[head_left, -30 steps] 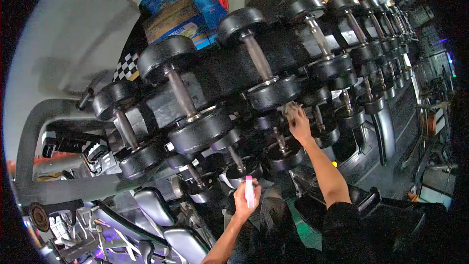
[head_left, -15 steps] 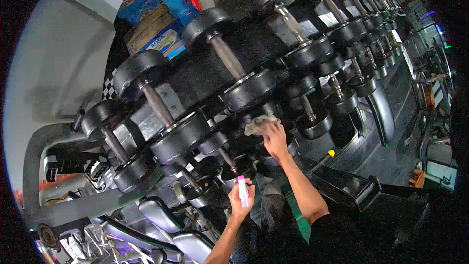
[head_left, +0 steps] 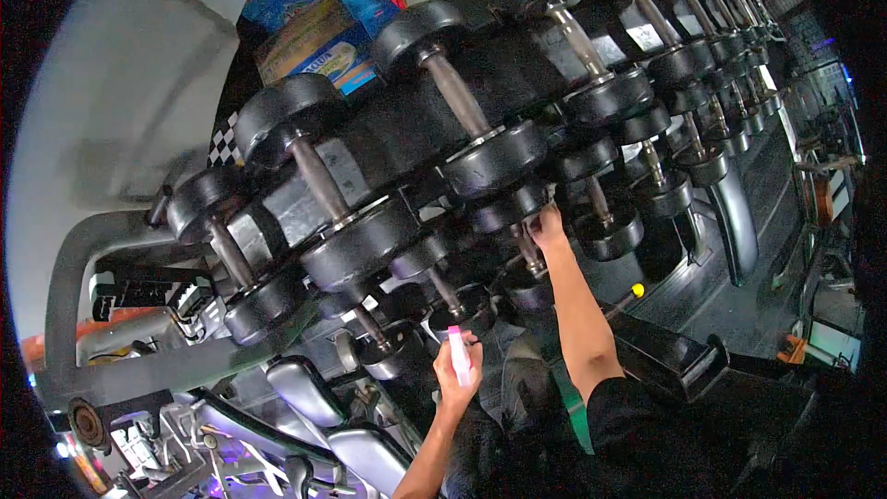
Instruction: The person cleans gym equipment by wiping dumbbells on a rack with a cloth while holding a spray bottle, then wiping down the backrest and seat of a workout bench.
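Black round-headed dumbbells with metal handles fill a two-level rack. My left hand (head_left: pixel 458 371) is closed around a white spray bottle (head_left: pixel 459 357) with a pink top, below the lower row. My right hand (head_left: pixel 547 225) reaches in beside a lower-row dumbbell (head_left: pixel 507 208), by its handle and under the big upper-row dumbbell (head_left: pixel 496 159). Its fingers are bent and partly hidden behind the dumbbell head; the cloth seen earlier cannot be made out now.
Cardboard boxes (head_left: pixel 319 55) are stacked behind the rack. Padded benches (head_left: pixel 305 390) stand at the lower left. A black machine frame (head_left: pixel 679 360) is at the lower right, near a yellow knob (head_left: pixel 637 290). A grey wall rises at the left.
My right hand, which held a greyish cloth in front of the lower row, has moved up and in beside a dumbbell. My left hand keeps the bottle. The view has shifted slightly.
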`<state>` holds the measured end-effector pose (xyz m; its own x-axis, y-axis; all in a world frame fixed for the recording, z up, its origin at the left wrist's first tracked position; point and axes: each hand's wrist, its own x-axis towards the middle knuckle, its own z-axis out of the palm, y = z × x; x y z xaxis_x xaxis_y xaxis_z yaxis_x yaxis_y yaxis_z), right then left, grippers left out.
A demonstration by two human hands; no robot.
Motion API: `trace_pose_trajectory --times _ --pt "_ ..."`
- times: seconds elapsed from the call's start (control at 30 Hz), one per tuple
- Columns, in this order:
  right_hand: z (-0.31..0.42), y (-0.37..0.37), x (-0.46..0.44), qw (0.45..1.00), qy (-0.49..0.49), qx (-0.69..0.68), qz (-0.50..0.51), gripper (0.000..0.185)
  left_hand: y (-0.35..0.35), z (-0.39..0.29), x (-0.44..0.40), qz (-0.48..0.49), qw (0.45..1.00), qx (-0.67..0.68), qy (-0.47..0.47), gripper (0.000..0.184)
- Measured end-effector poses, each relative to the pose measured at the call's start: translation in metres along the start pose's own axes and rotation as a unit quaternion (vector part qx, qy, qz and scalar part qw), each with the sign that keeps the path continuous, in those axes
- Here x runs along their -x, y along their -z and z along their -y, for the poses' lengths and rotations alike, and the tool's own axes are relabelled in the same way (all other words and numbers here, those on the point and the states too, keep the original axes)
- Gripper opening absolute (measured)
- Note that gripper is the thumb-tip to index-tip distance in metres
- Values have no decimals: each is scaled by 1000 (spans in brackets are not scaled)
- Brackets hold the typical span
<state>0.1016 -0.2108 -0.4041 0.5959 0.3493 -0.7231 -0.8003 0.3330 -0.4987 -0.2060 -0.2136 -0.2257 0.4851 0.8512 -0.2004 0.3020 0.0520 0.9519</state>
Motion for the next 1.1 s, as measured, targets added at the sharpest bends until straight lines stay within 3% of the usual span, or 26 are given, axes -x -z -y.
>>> trace_pose_trajectory --times 0.13,0.2,0.23,0.3,0.33,0.37,0.4,0.47,0.6,0.7,0.73,0.77,0.8,0.93,0.97,1.0,1.1 --pt "14 -36 44 994 27 21 -99 23 15 0 3 -12 1000 -22 8 14" --pt "11 -28 66 984 149 75 -60 25 21 4 8 -20 999 -15 23 16" --pt "6 -35 94 985 165 39 9 25 25 6 10 -13 999 -5 38 18" --pt "-16 -23 115 983 165 61 43 26 23 -4 8 -22 998 25 44 17" --pt "-21 -25 140 993 91 45 57 26 22 -8 8 -33 997 53 53 15" --pt "-51 3 128 986 63 127 87 27 22 -9 8 -30 997 50 48 14" --pt "-57 -1 138 983 -51 144 102 28 21 -8 7 -28 997 49 47 14" --pt "-76 2 134 972 -84 187 113 28 23 -5 5 -6 1000 -8 17 15" --pt "-93 5 92 979 -116 -96 135 40 24 2 6 7 999 -11 50 18" --pt "-105 11 36 960 -150 -183 150 41 14 -22 1 -17 998 32 48 17" --pt "-89 -23 52 976 -133 -158 72 42 12 -26 1 -27 996 66 60 15" --pt "-95 -21 48 993 -8 31 112 40 10 -16 2 -17 995 77 68 16" --pt "-101 -19 46 958 117 218 147 38 10 -8 6 -18 995 75 69 16" --pt "-77 -22 65 954 114 231 155 34 0 -12 4 29 995 57 77 17" --pt "-63 -21 66 982 -49 94 159 33 -3 -11 3 24 995 58 73 17" --pt "-50 -20 70 964 -210 -48 154 34 -6 -10 3 21 996 60 69 18" --pt "-7 -23 98 974 -190 -26 117 33 -9 -13 -3 55 997 19 51 20"
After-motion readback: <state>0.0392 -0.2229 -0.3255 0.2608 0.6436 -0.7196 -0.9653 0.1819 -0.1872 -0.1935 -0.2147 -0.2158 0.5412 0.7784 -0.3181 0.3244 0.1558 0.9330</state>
